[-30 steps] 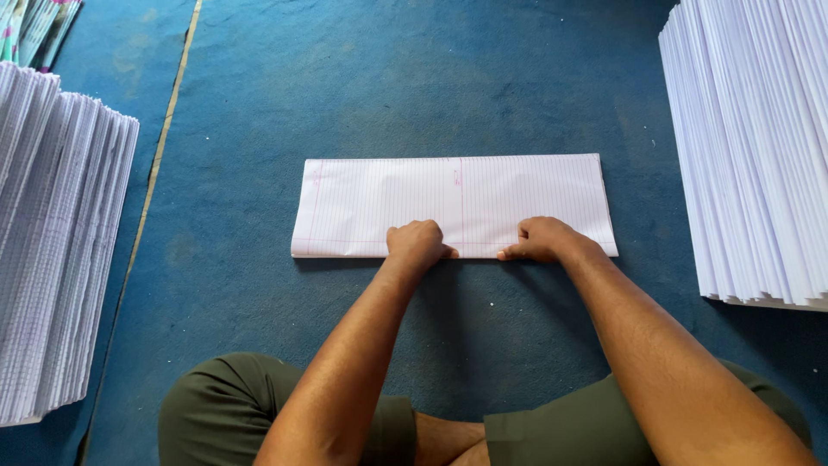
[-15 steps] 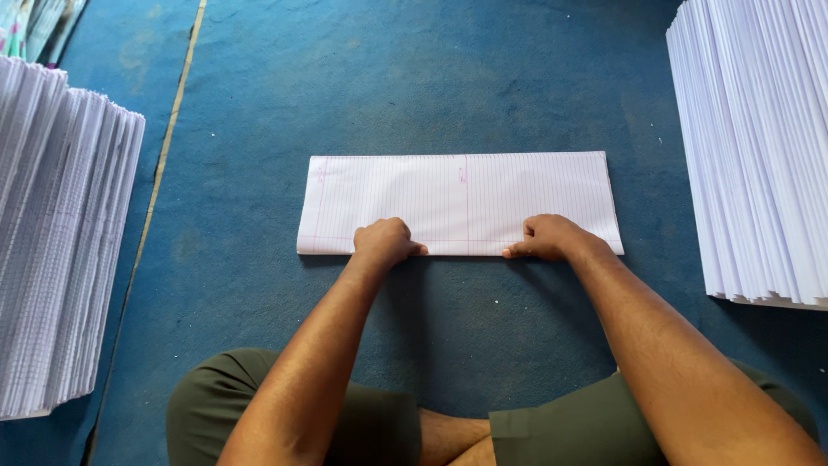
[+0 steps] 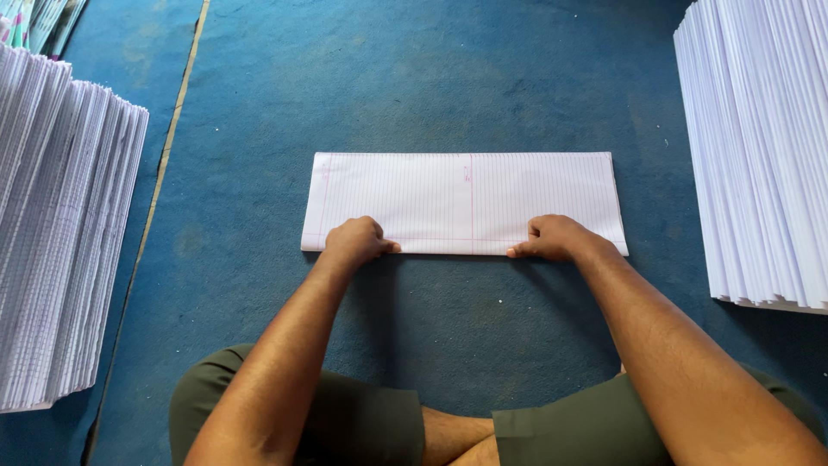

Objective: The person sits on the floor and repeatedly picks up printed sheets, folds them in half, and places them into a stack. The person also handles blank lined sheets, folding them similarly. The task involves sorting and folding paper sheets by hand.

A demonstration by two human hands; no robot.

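Left stack (image 3: 60, 233): tall pile of ruled white sheets, far left, fanned edges turned toward the centre; well apart from the hands.
Floor covering (image 3: 414, 86): blue mat, bearing everything in view.
Left hand (image 3: 355, 241): curled into a loose fist, knuckles up, pressing down on the near edge of the folded sheet close to its left end; clasping nothing.
Folded sheet (image 3: 466, 194): ruled white paper with a red margin line, flat on the mat at centre, directly beyond both hands; long axis running left to right, folded edge along the near side under the knuckles.
Right hand (image 3: 552, 237): likewise curled shut, fingers tucked under, bearing on the same near edge toward the right end; touching paper, gripping nothing.
Key relation: both fists on one edge, spaced apart along the long axis, about equally near to the sheet; bare stretch of crease between them, short ends of the sheet lying just outside each hand.
Right stack (image 3: 759, 147): second pile of white sheets, far right, near the right forearm yet apart from it.
Knees (image 3: 345, 423): crossed legs in olive cloth, nearest the camera.
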